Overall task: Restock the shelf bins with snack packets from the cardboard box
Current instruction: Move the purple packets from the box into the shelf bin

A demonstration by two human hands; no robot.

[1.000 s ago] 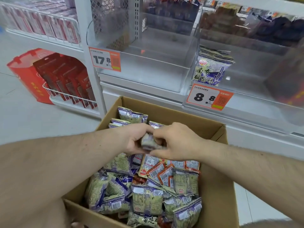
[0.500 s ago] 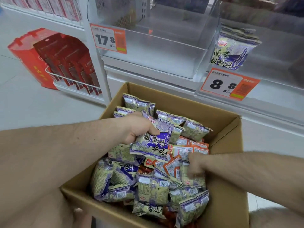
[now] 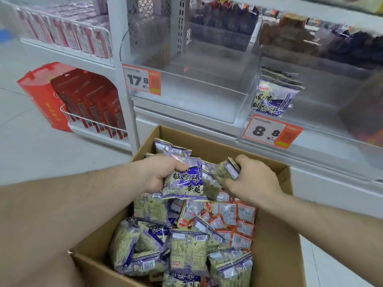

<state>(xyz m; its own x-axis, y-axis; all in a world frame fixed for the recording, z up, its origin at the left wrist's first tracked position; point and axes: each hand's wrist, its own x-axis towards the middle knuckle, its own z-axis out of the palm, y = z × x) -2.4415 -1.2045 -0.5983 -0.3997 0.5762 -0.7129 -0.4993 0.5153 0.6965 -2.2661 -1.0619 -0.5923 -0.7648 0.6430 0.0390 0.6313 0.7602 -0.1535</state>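
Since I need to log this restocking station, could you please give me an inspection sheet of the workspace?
Surface: pale floor.
Job's things: open cardboard box full of purple packets and orange packets; clear bin at the 17.8 tag bare; bin at the 8.8 tag holds a purple stack.
Clutter: nothing seen.
Grippers: left hand grips a purple packet; right hand pinches another packet.
Cables: nothing seen.
Surroundings: red boxes in a wire rack.

Your right hand (image 3: 251, 181): up out of the loose packets, now gripping a small packet (image 3: 227, 170) beside your left.
Your left hand (image 3: 160, 172): its purple packet (image 3: 186, 181) now sits higher above the box (image 3: 275, 235).
View: tilted up, more shelf showing.
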